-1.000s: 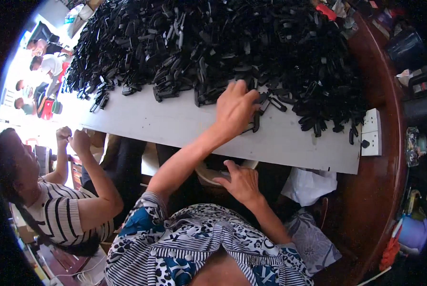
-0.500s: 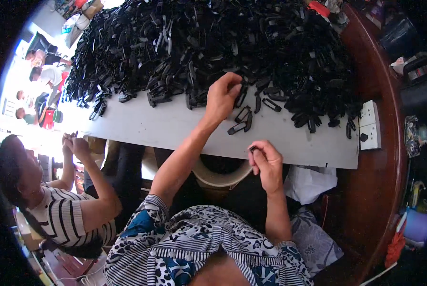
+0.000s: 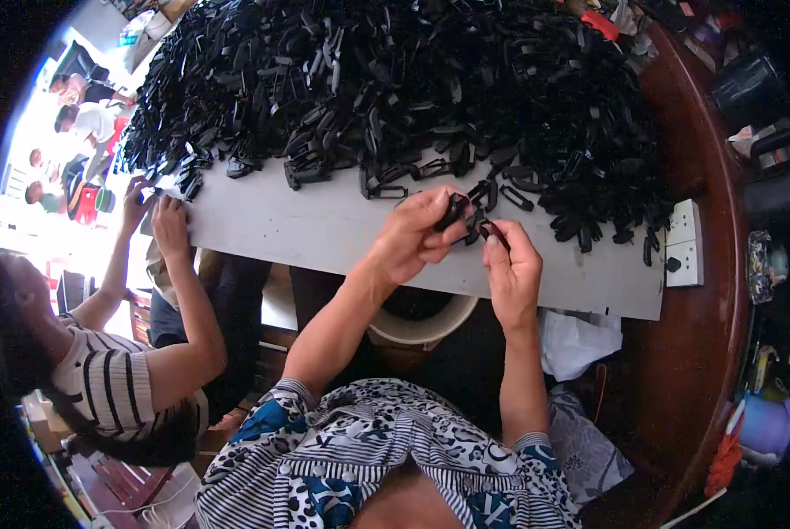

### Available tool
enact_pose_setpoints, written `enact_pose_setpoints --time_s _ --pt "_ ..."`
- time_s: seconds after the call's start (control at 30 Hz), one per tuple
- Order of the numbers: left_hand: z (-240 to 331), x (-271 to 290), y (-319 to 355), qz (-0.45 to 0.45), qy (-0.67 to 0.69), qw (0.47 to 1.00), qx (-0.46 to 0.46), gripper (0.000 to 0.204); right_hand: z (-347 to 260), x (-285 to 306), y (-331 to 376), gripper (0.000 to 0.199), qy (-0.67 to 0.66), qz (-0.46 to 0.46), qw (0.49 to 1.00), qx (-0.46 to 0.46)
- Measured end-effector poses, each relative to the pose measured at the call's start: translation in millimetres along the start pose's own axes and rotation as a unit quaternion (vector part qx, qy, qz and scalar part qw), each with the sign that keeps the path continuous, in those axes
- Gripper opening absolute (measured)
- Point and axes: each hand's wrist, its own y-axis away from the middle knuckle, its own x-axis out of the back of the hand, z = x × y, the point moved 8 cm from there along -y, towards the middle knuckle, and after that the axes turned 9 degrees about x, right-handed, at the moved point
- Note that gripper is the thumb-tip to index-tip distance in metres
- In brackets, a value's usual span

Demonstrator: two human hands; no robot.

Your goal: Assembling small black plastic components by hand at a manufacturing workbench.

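Note:
My left hand [image 3: 411, 231] is closed round a glossy black plastic piece [image 3: 453, 212] near the front of the table. Close beside it on the right, my right hand [image 3: 513, 271] pinches a small dark piece [image 3: 494, 234] between thumb and fingers; its exact kind is too small to make out. Beyond both hands lies a big pile of black plastic parts [image 3: 368, 79], many of them long narrow frames. A few loose frames [image 3: 517, 197] lie at its near edge, just past my fingertips.
The pale tabletop [image 3: 298, 220] ends just in front of me, with a white-rimmed bucket [image 3: 426, 331] below its edge. A white socket block [image 3: 684, 242] stands at the right end by a dark wooden edge. A co-worker in a striped top [image 3: 117, 370] reaches to the table at left.
My left hand has drawn back from the pile with a black piece in it. My right hand has risen to meet it. The co-worker's hands have moved down onto the table.

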Motion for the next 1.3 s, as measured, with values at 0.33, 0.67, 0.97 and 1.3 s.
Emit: enact_pose_setpoints --time_s 0.33,0.67,0.97,1.3 --pt "-8 2 22 0.101 -0.107 0.989 -0.009 0.033 -54 -18 -9 0.011 0.283 0.02 0.941 0.183" --pt "-4 7 36 0.177 -0.149 0.972 -0.036 0.028 -66 -38 -10 0.014 0.402 -0.052 0.895 0.186" --pt "-5 8 42 0.208 -0.111 0.971 -0.047 0.02 -61 -57 -6 0.013 0.475 -0.141 0.832 0.249" --pt "-21 30 42 0.196 -0.059 0.967 -0.152 0.021 -26 -49 12 0.042 0.135 -0.157 0.972 0.11"
